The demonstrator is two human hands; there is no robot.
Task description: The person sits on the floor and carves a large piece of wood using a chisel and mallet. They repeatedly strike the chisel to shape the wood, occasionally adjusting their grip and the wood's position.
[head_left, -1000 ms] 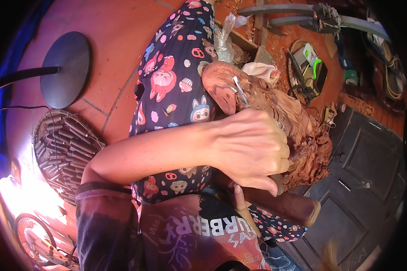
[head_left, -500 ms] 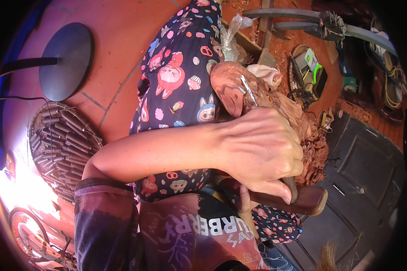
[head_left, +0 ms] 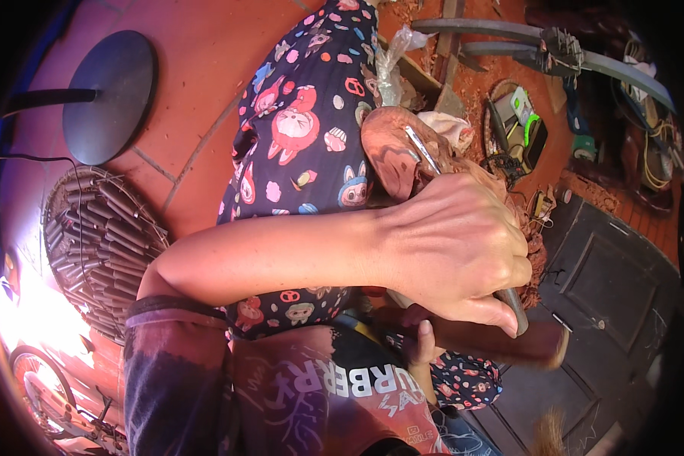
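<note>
My left hand point(head_left: 463, 243) is closed round a chisel point(head_left: 422, 150). Its narrow metal blade sticks out past the hand toward the far side, over a reddish-brown carved wood piece point(head_left: 391, 148). The butt of its handle shows beside my thumb. Much of the carving is hidden under the hand. Lower down, my right hand point(head_left: 425, 348) grips a dark wooden mallet point(head_left: 501, 342), a long flat-sided block. Its blunt end lies just below the chisel's handle, and whether they touch I cannot tell. Most of the right hand's fingers are out of sight.
A round basket of many tool handles point(head_left: 106, 251) stands at the left, near a black round stand base point(head_left: 110, 99). Far right, a small basket point(head_left: 501, 137) holds odds and ends beside curved grey bars point(head_left: 501, 30). A dark panelled board point(head_left: 608, 296) lies at the right.
My left hand and the chisel have shifted a little to the right. The mallet in my right hand has also moved right and slightly nearer.
</note>
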